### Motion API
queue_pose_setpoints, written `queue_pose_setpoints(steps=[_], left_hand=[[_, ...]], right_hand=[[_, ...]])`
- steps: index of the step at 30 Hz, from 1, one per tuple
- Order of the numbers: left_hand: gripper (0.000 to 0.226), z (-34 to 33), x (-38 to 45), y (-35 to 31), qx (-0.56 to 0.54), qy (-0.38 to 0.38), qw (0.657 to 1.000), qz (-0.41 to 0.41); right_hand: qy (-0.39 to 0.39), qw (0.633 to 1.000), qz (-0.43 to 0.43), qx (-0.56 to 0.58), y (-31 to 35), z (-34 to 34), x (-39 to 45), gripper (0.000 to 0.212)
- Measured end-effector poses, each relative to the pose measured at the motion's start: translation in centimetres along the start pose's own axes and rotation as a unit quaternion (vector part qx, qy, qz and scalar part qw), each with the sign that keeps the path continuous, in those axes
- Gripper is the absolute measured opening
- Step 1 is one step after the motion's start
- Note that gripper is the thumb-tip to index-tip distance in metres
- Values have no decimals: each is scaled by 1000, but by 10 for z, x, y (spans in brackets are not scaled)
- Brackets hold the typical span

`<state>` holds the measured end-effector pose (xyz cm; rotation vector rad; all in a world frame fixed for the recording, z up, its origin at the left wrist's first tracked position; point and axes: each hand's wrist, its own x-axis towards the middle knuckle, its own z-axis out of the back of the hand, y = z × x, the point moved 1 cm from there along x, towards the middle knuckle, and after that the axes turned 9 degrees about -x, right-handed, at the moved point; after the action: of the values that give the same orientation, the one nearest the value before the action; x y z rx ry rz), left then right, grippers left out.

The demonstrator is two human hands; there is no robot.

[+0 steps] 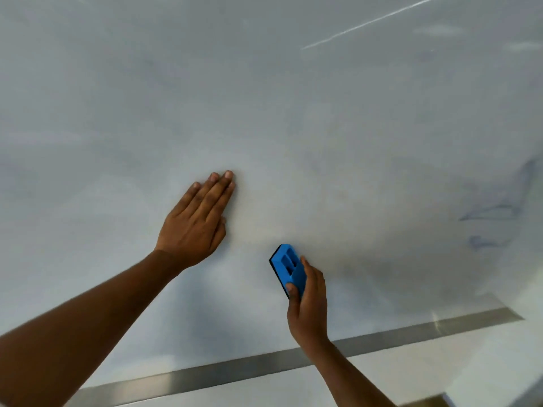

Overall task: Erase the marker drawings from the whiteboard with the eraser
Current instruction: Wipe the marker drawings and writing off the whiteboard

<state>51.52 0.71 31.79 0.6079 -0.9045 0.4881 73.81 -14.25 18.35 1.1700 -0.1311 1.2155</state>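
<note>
The blue eraser [286,267] is gripped by the right hand [308,306] against the whiteboard [293,113]; left of it, the left hand [195,223] is pressed flat, fingers straight. Faint, apparently blue smudges [496,212] are seen right of the eraser.

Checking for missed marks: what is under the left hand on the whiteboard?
The left hand lies flat on the whiteboard, so the surface beneath it is hidden. Around it the board looks wiped; faint blue marker traces remain far right. The right hand holds the eraser.

The whiteboard [293,113] has a metal strip [264,365] along its lower edge. Faint blue smears [499,212] remain near its right edge. A flat left hand [197,224] and the eraser [286,267] rest on it above the lower edge.
</note>
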Motion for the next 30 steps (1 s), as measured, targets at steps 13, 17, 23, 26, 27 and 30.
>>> queue_pose_setpoints(steps=[13, 17, 23, 26, 27, 30], left_hand=[[74, -82, 173, -162, -15, -20, 1000, 16], [74, -109, 199, -197, -23, -33, 999, -1], [74, -133, 233, -237, -42, -71, 997, -6], [73, -145, 250, -262, -85, -111, 990, 22], [72, -151, 255, -269, -94, -126, 987, 32], [69, -162, 267, -284, -99, -141, 985, 31]], right_hand=[[-179, 976, -119, 35, -136, 159, 111, 69], [-206, 973, -105, 20, -165, 185, 139, 66], [-282, 957, -68, 11, -197, 214, 191, 62], [-349, 926, -141, 40, -240, 237, 214, 62], [-371, 908, -186, 57, -260, 244, 218, 61], [-410, 834, -336, 152, -320, 256, 216, 40]])
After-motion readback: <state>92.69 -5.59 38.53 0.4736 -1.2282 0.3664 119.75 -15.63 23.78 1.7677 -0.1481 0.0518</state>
